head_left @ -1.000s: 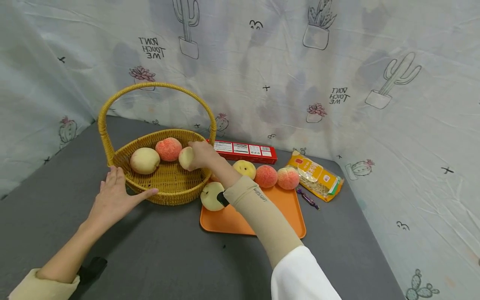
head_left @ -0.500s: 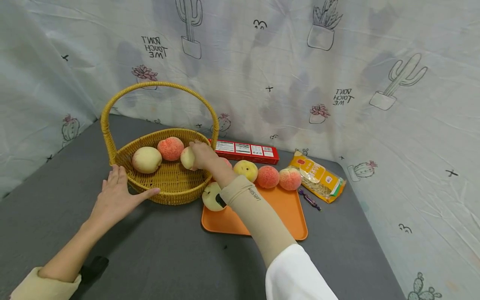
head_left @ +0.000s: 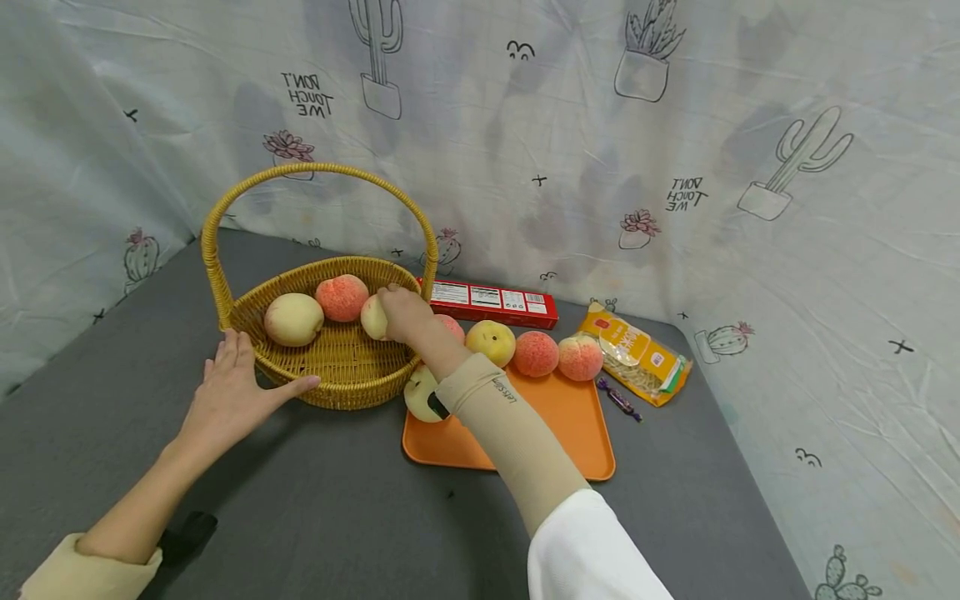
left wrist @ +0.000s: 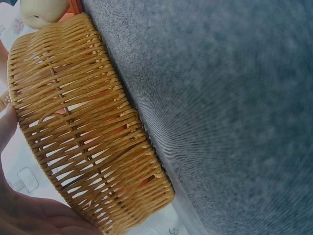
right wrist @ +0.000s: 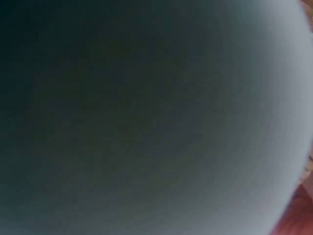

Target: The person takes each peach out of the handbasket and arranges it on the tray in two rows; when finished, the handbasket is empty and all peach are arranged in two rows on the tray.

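Note:
A yellow woven basket (head_left: 337, 396) with a tall arched handle stands at the left. Inside it lie a pale peach (head_left: 294, 320) and a pink peach (head_left: 342, 298). My right hand (head_left: 412, 317) reaches into its right end and grips another pale peach (head_left: 374, 317), whose right side the fingers hide. At the basket's left front, my left hand (head_left: 228, 404) touches the rim with straight fingers, thumb spread along the front. The left wrist view shows the woven side (left wrist: 88, 127) close up. A blurred, pale round surface (right wrist: 161, 117) fills most of the right wrist view.
Right of the basket, an orange tray (head_left: 555, 425) bears several peaches, including a pale one (head_left: 422, 395) beside my right wrist. Behind are a red box (head_left: 495, 304) and a yellow packet (head_left: 637, 354). A purple wrapped candy (head_left: 619, 399) lies near the tray.
The head view has shifted slightly. My right forearm has moved a little left, while the right hand keeps its grip on the pale peach. The left hand stays on the basket rim.

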`<state>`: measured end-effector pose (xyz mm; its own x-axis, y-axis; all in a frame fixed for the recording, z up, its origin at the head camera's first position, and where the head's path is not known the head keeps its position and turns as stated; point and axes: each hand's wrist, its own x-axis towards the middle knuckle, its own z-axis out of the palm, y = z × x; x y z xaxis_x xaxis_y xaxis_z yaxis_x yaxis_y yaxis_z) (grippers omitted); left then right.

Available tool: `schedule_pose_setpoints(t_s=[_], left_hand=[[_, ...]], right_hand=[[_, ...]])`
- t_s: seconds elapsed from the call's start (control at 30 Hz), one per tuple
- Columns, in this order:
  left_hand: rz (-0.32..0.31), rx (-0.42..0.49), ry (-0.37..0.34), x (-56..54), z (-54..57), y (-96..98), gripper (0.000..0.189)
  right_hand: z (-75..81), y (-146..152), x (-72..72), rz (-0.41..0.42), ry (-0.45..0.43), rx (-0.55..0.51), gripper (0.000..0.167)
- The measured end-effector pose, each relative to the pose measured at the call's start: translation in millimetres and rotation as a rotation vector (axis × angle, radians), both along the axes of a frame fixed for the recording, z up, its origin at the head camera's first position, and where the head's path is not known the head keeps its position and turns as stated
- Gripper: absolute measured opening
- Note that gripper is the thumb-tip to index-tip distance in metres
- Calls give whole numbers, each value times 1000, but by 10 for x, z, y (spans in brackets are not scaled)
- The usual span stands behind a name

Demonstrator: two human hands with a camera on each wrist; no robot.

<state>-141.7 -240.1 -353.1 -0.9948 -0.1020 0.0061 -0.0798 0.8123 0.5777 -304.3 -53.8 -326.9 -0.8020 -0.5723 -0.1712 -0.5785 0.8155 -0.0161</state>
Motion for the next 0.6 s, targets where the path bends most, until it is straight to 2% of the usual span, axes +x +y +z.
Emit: schedule_pose_setpoints(t_s=[0.13,0.37,0.6], left_hand=[[1,0,2,-3,-2,-1,125],[7,6,-10,8,13,11,126],[0,-3,-9,16,0,1,126]], right_hand=[[-6,1,11,10,19,2,70],[-6,13,6,65,-14,15,73],[3,43,17,80,2,40,60]])
